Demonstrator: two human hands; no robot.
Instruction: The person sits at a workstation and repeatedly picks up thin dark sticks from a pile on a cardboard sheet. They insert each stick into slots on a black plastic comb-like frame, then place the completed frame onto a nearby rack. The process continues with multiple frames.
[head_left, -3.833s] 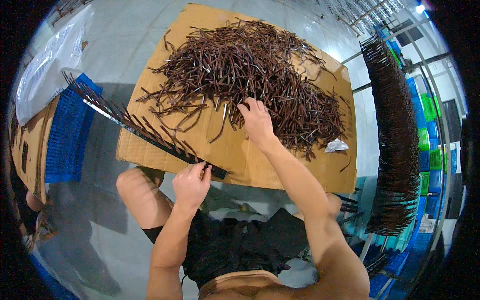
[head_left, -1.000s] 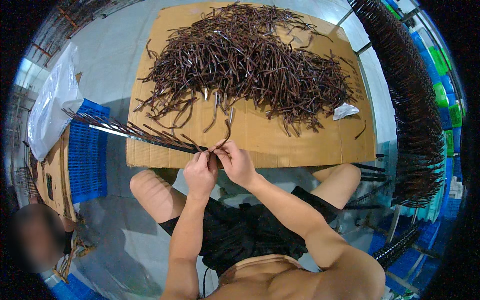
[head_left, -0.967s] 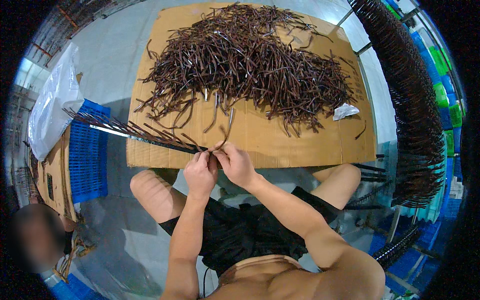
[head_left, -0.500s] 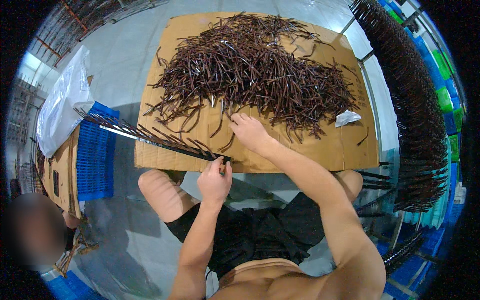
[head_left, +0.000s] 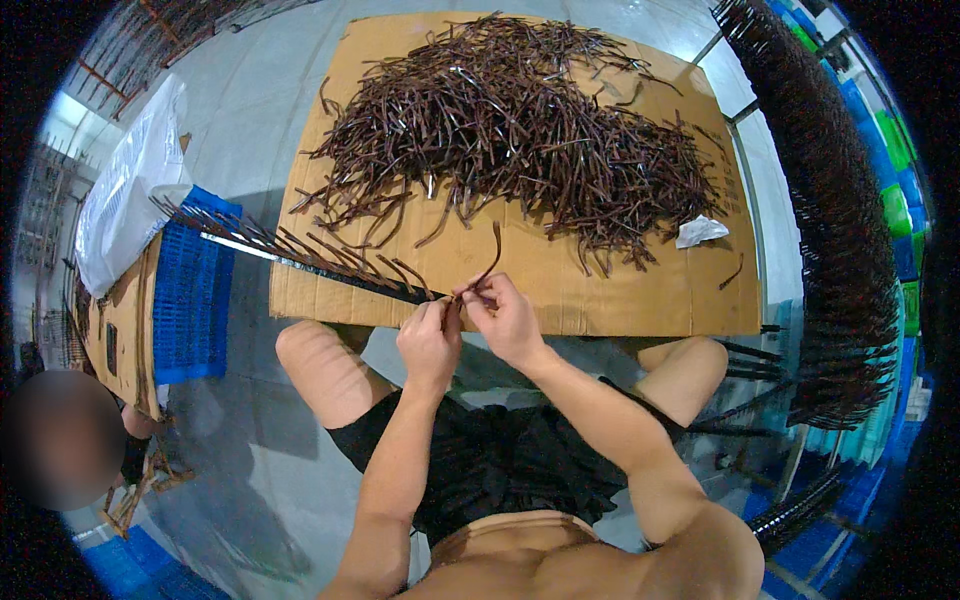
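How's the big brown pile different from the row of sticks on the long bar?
The pile is a jumbled heap; the row is lined up along the bar. The pile lies on cardboard; the left hand holds the row's bar. Both have thin brown pieces.

Cardboard sheet (head_left: pixel 640 300) looking matt, papery; strips (head_left: pixel 470 120) on sheet glinting, patchily glossy; bag (head_left: pixel 130 190) left of sheet shining like smooth plastic.

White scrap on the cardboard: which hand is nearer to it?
Right. The right hand, pinching a brown strip, is left of the white scrap and closer to the body; the left hand, on the black bar, is farther left.
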